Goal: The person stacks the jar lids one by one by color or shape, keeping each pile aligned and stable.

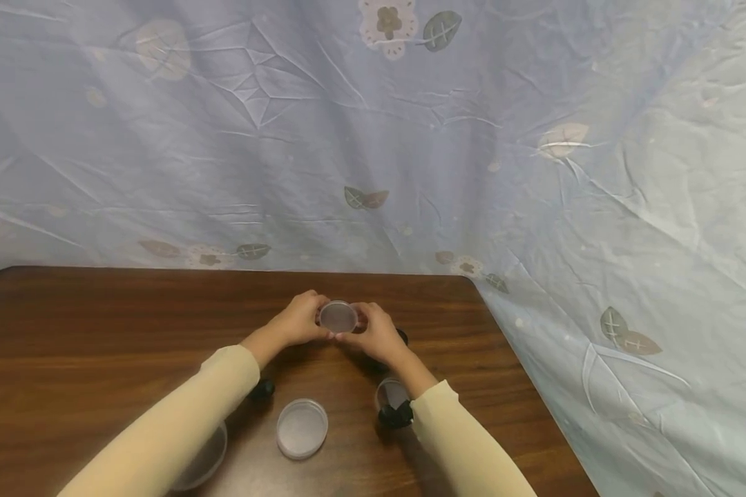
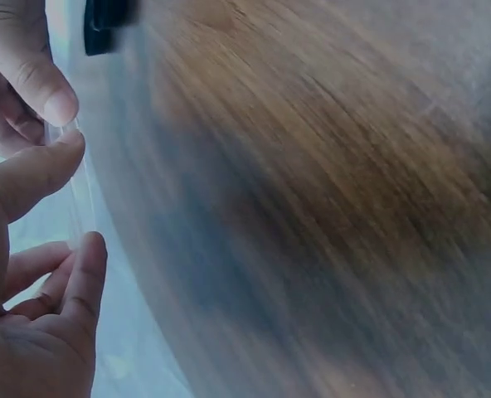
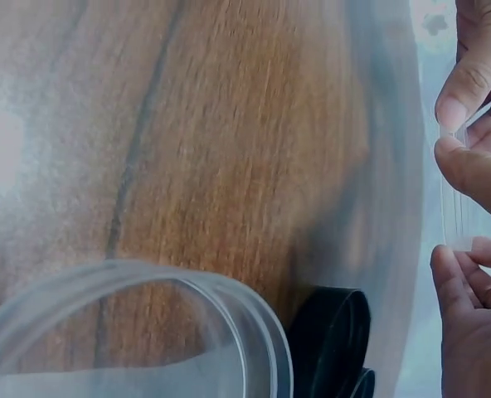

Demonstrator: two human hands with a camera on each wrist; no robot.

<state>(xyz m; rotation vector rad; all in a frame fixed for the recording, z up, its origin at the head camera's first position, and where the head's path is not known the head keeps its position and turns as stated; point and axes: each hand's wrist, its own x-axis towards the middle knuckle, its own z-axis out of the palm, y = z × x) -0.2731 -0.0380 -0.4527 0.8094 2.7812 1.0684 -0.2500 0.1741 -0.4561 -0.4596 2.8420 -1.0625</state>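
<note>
Risk of dropping the round dish (image 1: 338, 317), pinched at its rim by left hand (image 1: 301, 319) and right hand (image 1: 376, 336) above the table (image 1: 130, 317) toward its far edge, likely from uneven fingertip pressure.

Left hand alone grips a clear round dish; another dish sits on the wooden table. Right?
Not alone: the head view shows the right hand gripping the clear round dish along with the left hand. Another dish does sit on the wooden table.
</note>
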